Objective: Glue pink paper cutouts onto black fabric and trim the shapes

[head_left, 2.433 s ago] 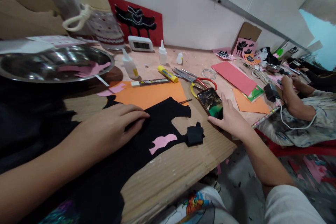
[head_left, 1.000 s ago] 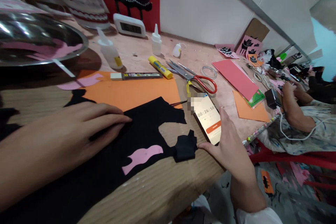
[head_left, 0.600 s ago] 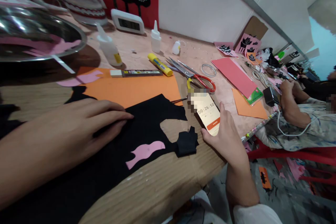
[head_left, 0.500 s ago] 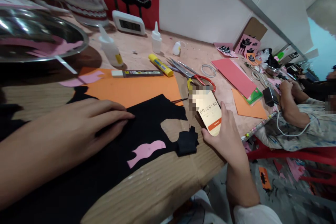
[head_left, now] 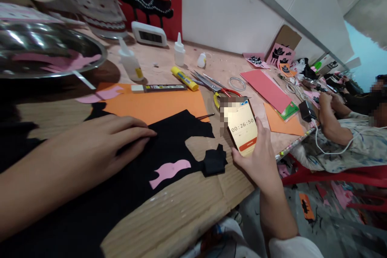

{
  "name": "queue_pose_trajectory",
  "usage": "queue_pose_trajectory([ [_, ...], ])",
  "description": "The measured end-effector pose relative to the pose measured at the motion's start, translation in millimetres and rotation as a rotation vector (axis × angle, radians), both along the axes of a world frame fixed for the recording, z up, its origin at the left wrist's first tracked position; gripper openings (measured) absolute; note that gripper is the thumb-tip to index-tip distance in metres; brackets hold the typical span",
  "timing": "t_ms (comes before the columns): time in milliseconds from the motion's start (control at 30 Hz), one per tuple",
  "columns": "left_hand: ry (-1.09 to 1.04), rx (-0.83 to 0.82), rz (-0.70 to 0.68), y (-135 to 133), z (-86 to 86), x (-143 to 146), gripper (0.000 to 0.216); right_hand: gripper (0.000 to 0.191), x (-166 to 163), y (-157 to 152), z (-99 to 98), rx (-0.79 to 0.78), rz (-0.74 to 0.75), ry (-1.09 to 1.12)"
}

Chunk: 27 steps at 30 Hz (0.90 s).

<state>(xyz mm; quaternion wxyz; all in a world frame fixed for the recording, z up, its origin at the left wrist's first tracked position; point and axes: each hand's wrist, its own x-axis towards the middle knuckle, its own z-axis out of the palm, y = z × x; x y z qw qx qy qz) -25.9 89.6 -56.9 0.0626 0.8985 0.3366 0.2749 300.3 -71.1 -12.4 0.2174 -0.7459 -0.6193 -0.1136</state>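
My left hand lies flat, fingers stretched out, on a large black paper sheet spread over the wooden table. A pink cut-out shape lies on the black sheet just right of that hand. My right hand grips a phone, lifted off the table and tilted toward me, its screen showing a timer. A small folded black paper piece sits between the pink shape and my right hand.
An orange sheet, a pen box, a yellow glue stick, red-handled scissors, glue bottles and a white clock lie behind. A steel bowl stands far left. Another person's arm rests at the right.
My right hand has picked the phone up off the table and tilted it toward me; its screen changed to a timer. My left hand has stayed on the black sheet.
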Motion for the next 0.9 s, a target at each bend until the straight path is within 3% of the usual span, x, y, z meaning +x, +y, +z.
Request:
queue_pose_trajectory([
  [133,0.089,0.208,-0.112,13.0,10.4,21.5,0.060,0.098,1.1,-1.6,-1.0,0.020,0.014,-0.008],
  [567,0.173,0.202,-0.145,5.4,27.4,19.7,0.061,0.095,-4.9,-1.4,2.5,0.023,-0.011,0.037],
  [900,0.181,0.113,-0.166,7.8,22.8,17.5,0.041,0.090,0.5,-1.5,4.6,0.001,0.011,0.093],
])
